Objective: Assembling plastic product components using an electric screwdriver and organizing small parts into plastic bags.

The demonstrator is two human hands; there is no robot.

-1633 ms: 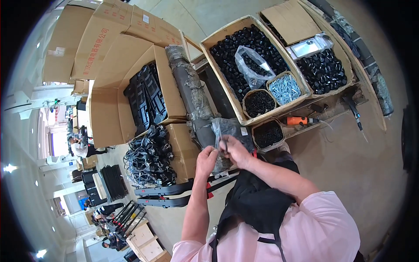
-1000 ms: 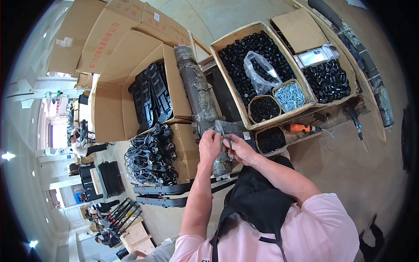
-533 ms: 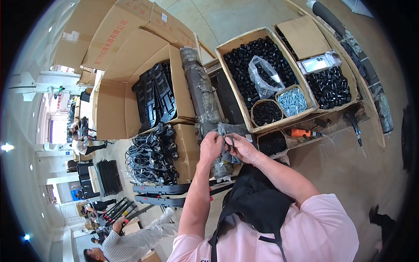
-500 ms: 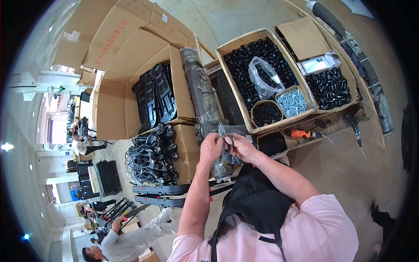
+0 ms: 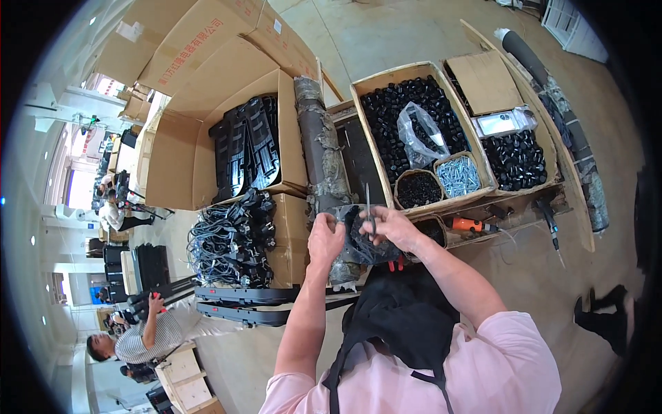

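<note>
My right hand (image 5: 394, 230) is closed around dark-handled scissors (image 5: 368, 200), their blades pointing away from me. Beside it, my left hand (image 5: 326, 238) has its fingers pinched at the edge of a clear plastic bag (image 5: 372, 250) of small dark parts. The bag lies between my hands, above my black apron, at the near end of a wrapped roller (image 5: 323, 155). Part of the bag is hidden behind my right fingers. Something with red tips (image 5: 395, 265) shows just below the bag.
Right of my hands, a carton of black knobs (image 5: 386, 103) holds smaller boxes of silver screws (image 5: 458, 176) and dark screws (image 5: 418, 190). An orange power tool (image 5: 467, 225) lies nearby. On the left stand a carton of black plastic panels (image 5: 247, 148) and bundled cables (image 5: 234, 241).
My hands have moved apart, and the bag of dark parts now shows between them. The scissors have swung more upright. At lower left, a person in a striped shirt now holds a black object.
</note>
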